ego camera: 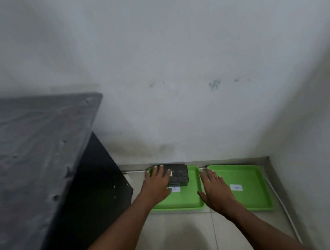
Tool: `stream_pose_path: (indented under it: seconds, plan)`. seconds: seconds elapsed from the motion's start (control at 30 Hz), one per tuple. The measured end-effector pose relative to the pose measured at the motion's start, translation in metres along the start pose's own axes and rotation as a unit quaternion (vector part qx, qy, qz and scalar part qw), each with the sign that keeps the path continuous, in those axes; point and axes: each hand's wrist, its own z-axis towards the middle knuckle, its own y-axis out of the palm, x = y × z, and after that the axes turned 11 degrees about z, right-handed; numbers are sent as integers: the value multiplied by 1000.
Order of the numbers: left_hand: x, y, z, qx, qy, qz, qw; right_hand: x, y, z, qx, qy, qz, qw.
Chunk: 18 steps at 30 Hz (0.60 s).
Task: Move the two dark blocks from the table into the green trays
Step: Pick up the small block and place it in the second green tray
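A dark block (177,173) lies in the far left corner of the left green tray (186,199), the left hand (158,180) spread flat on its top without gripping. The right hand (215,190) hovers open and empty over the gap beside the right green tray (252,195). The speckled slab looks stone-like, probably heavy and rigid, best gripped by its opposite side edges.

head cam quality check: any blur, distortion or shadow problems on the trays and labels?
Head view: overall soft, with wide-angle bending at the edges; the paper labels in tray A and tray B are blurry but just readable. Lighting is dim and flat, no glare. A soft shadow lies on the floor tiles below. The left hand covers part of the dark block; the right hand is open over tray B's left rim.
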Motion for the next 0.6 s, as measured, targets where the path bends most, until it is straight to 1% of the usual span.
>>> stream_pose_path:
  seconds: [0.2, 0.33, 0.47, 0.6]
  plan:
    - [-3, -194, -109, 37, -7, -9, 999, -90, -185, -82, 39, -21, -3, 999]
    - [-23, -291, -173, 64, -19, -10, 998, -145, -284, -121, 61, -39, -6, 997]
    - [-52, -350, -220, 90, -39, -25, 995, -198, -346, -146, 82, -62, -20, 995]
    - [-86, -367, -255, 112, -58, -33, 992, -254, -367, -158, 103, -78, -34, 991]
